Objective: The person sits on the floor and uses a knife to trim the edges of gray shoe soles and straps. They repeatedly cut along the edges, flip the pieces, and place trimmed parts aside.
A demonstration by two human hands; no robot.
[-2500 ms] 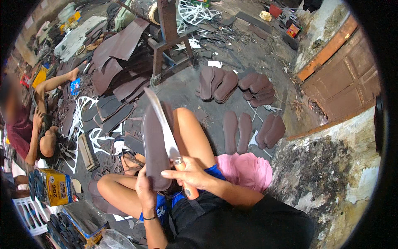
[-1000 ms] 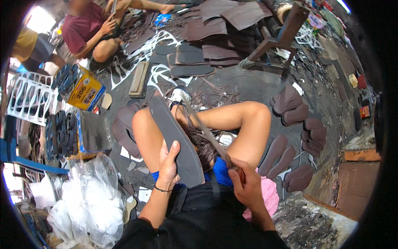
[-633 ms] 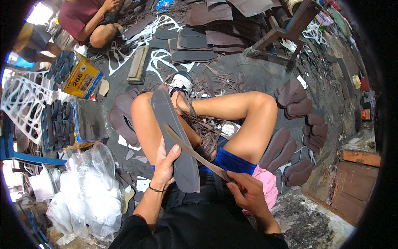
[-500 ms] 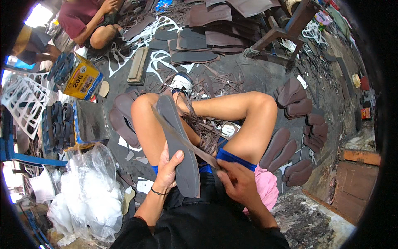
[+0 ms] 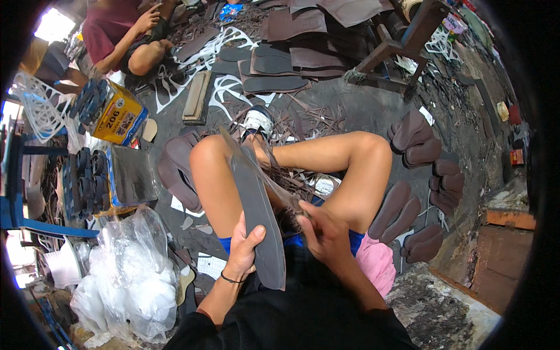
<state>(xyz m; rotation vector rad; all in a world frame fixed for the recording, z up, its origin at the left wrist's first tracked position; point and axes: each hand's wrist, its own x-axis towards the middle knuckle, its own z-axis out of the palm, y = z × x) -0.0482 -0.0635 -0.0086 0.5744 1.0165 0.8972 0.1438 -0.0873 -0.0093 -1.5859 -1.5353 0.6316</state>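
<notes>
My left hand (image 5: 245,248) grips a long dark grey shoe sole (image 5: 265,245), thumb across its upper face. The sole tilts over my lap with its toe pointing away. A thin brown strip (image 5: 282,188) hangs from the sole's far right edge, partly separate from it. Its near end meets the fingertips of my right hand (image 5: 328,233), which are bent together around it to the right of the sole. Under the strip, between my legs, lies a heap of brown offcut strips (image 5: 294,175).
Several brown soles (image 5: 396,211) lie in groups on my right, with more soles (image 5: 178,166) by my left knee. Ahead are brown sheets (image 5: 294,26) and a wooden stand (image 5: 402,49). A yellow-blue box (image 5: 119,116) and a clear plastic bag (image 5: 131,274) stand left. Another person (image 5: 114,35) sits at far left.
My right hand has moved slightly away from my body and upward with the strip, its fingers now more extended. The sole has turned a little and shifted slightly nearer in my left hand.
</notes>
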